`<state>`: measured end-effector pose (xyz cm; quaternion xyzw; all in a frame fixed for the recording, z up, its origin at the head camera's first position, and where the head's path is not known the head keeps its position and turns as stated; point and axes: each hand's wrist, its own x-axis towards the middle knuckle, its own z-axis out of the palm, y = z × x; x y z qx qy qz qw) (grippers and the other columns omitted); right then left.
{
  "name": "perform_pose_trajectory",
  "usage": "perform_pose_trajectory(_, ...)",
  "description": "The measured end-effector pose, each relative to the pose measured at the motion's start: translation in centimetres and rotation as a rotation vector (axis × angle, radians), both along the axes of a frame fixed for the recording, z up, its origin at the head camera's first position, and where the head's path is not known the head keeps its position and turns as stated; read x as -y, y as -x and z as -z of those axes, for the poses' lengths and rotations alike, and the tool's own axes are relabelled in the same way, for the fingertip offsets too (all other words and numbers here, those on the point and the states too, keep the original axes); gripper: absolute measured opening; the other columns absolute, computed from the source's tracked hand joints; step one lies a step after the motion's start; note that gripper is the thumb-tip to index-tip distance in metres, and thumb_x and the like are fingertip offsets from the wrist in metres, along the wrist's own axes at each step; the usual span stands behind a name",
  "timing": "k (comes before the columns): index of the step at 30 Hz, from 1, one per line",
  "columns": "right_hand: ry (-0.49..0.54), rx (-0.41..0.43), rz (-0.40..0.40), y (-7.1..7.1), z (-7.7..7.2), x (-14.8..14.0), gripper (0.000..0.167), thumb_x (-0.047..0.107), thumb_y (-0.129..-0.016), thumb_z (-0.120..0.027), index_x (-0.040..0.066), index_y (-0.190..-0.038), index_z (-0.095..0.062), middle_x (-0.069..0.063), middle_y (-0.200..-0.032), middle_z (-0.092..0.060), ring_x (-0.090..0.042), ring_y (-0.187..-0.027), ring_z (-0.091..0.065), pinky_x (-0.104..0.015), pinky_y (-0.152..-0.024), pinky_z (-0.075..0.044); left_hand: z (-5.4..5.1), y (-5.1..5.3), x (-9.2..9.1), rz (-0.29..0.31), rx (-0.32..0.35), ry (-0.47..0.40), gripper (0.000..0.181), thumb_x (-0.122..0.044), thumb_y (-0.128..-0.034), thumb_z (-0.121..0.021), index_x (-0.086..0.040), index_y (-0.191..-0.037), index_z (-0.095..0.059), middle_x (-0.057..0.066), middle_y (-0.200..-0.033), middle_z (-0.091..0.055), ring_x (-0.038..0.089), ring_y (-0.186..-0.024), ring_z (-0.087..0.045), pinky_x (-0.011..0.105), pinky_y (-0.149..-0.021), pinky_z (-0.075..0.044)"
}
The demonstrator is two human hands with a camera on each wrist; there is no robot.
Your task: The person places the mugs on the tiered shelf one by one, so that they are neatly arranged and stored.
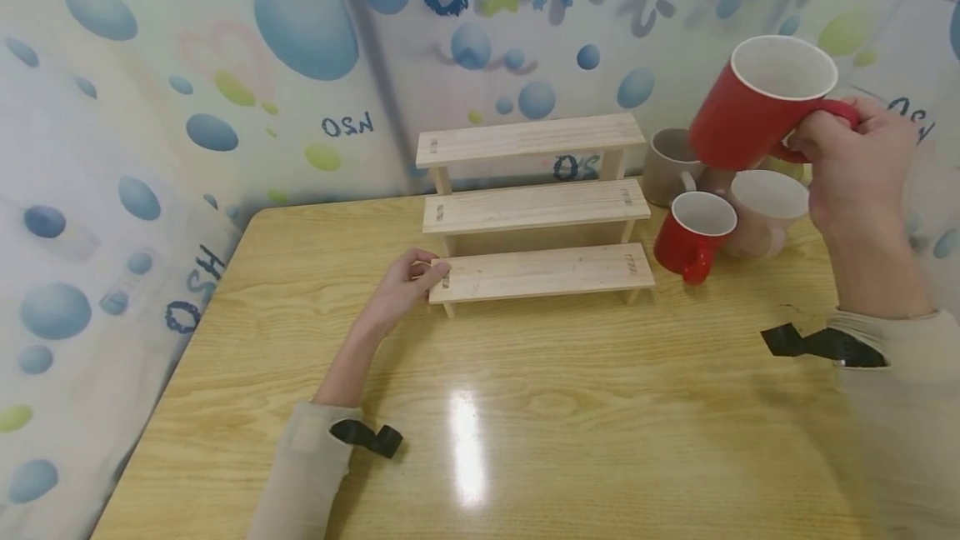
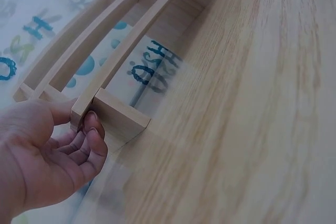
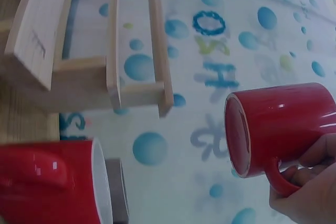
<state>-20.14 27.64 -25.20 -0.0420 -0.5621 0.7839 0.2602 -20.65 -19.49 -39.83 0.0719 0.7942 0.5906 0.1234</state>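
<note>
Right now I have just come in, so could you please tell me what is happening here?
A person is handling mugs beside a small wooden shelf with three steps. The right grip holds a red mug by its handle, tilted and up in the air. The left grip pinches the left end of the lowest step. Another red mug stands on the table to the right of the shelf, close to other mugs.

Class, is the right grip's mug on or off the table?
Off: the right grip holds the red mug aloft by its handle, underside showing.
</note>
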Motion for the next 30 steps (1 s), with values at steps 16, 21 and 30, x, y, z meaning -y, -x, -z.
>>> perform_pose_trajectory(16, -0.194, 0.141, -0.184, 3.4, 0.1, 9.3, 0.011, 0.004, -0.092, -0.06, 0.006, -0.081, -0.063, -0.003, -0.075, -0.061, -0.02, -0.082, -0.055, -0.026, -0.079, -0.05, 0.2, -0.1, 0.0, 0.006, -0.025, -0.017, 0.044, -0.027, -0.1045, -0.059, 0.006, -0.131, -0.045, 0.011, -0.105, -0.063, 0.018, -0.086, -0.056, 0.027, -0.069, -0.048)
perform_pose_trajectory(21, -0.266, 0.103, -0.218, 4.6, 0.2, 11.6, 0.016, 0.005, -0.092, -0.062, 0.007, -0.076, -0.06, -0.002, -0.065, -0.05, -0.02, -0.078, -0.046, -0.03, -0.075, -0.041, 0.5, 0.1, 0.1, 0.009, -0.019, -0.025, 0.045, -0.027, -0.1044, -0.059, 0.006, -0.132, -0.044, 0.01, -0.102, -0.062, 0.017, -0.082, -0.055, 0.027, -0.068, -0.048)
perform_pose_trajectory(30, -0.281, 0.034, -0.378, 7.5, 0.0, 15.6, 0.012, 0.003, -0.093, -0.059, 0.005, -0.081, -0.06, -0.005, -0.074, -0.052, -0.021, -0.079, -0.049, -0.033, -0.078, -0.046, 0.4, 0.1, 0.1, 0.01, -0.026, -0.023, 0.045, -0.026, -0.1045, -0.059, 0.007, -0.131, -0.045, 0.012, -0.106, -0.064, 0.017, -0.085, -0.057, 0.026, -0.069, -0.048)
